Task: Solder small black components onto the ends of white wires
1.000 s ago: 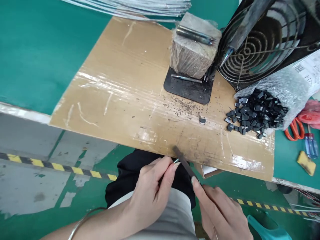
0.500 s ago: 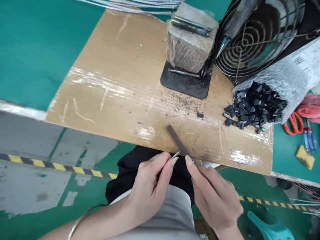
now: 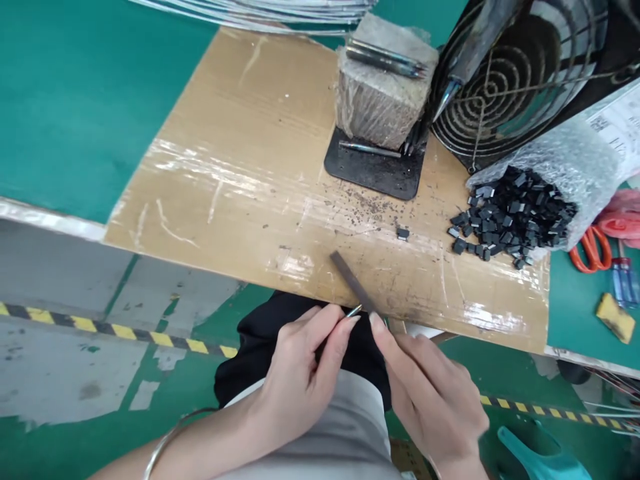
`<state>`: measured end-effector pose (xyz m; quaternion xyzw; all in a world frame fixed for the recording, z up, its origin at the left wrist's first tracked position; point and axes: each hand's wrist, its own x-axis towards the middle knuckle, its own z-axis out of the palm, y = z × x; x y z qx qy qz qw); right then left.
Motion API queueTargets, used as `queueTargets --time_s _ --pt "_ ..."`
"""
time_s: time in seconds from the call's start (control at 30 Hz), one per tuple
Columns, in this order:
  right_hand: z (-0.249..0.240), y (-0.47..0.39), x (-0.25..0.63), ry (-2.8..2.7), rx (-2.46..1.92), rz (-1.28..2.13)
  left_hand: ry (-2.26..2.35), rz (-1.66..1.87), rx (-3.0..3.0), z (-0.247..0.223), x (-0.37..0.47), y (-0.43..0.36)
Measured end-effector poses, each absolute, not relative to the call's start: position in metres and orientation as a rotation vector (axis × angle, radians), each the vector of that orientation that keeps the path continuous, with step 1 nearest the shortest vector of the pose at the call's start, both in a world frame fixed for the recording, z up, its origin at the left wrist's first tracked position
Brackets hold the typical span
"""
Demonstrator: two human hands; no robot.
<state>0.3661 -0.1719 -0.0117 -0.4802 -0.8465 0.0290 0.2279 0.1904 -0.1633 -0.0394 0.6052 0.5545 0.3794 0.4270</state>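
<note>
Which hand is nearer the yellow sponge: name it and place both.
Right. The right hand, gripping a dark flat bar, is left of the yellow sponge and lower in the picture; the left hand, pinching a thin metal piece, is farther left.

We held a flat, dark file (image 3: 350, 279) aslant, its free end reaching up and left over the cardboard (image 3: 240, 180). Just beside the file's lower part, we held a slim, shiny metal rod (image 3: 355, 311), mostly hidden, its exposed end angled up and right.
</note>
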Motion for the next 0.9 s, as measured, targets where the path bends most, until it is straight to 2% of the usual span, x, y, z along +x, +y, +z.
queueTargets --time_s 0.9 --pt "-0.01 -0.181 0.376 -2.362 -1.34 0.037 1.385 0.952 1.572 -0.038 0.189 -0.159"
